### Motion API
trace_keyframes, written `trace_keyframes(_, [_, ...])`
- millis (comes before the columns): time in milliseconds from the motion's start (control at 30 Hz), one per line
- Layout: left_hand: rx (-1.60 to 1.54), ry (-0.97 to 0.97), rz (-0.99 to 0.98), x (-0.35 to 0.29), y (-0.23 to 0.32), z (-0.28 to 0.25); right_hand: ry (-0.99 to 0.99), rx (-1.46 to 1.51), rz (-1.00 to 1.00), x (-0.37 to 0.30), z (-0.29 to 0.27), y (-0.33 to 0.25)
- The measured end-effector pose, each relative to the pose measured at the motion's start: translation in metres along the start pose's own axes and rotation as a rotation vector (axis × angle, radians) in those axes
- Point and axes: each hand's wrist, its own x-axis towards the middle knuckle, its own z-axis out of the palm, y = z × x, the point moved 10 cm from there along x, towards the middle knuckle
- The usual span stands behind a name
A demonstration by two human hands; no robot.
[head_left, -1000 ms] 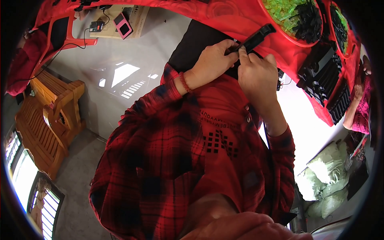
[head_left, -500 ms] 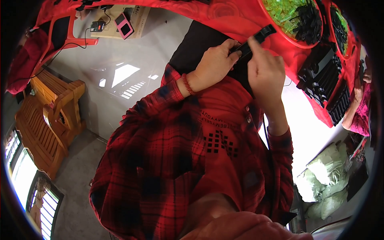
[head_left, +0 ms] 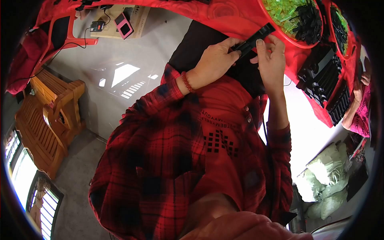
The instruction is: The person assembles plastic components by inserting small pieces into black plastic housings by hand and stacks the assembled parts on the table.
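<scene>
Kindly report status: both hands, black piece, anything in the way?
Left hand grips black piece by near end. Right hand, thumb toward far end. Piece slants. Red tub nearby; no blockage seen.

A red-covered table (head_left: pixel 224 14) is carrying two round basins (head_left: pixel 299 44); black parts (head_left: pixel 326 82) are lying beside them, apparently stacked.

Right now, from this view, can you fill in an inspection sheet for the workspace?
Surface: red table cover, patterned.
Job's things: long black part in hand; red tub holding yellow-green pieces and black pieces; similar black parts gathered at the table's right.
Clutter: pink device on a cardboard-coloured surface.
Hands: left hand grips the part's near end; right hand is at its far half, grip unclear.
Cables: black cable by the red chair.
Surroundings: wooden bench, pale bags, another person's arm.
</scene>
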Motion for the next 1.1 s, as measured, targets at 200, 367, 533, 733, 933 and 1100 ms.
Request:
trace_keyframes(200, [-0.036,-0.01,0.092,0.007,-0.007,0.002,-0.028,0.139,0.023,0.004,0.002,0.008])
trace_keyframes(367, [-0.095,-0.022,0.09,0.011,-0.011,0.007,-0.028,0.148,0.037,0.003,0.005,0.008])
trace_keyframes(533, [-0.146,-0.026,0.076,0.009,-0.009,0.008,-0.02,0.215,0.031,0.001,0.007,0.006])
trace_keyframes(733, [-0.082,0.042,0.075,0.003,-0.004,0.003,-0.041,0.218,0.058,-0.007,0.01,0.004])
trace_keyframes(933, [0.056,0.129,0.146,-0.002,0.004,-0.002,-0.009,0.187,0.009,-0.013,0.009,0.0])
trace_keyframes(1100, [0.147,0.155,0.219,-0.005,0.012,-0.003,0.022,0.209,0.005,-0.018,0.01,-0.001])
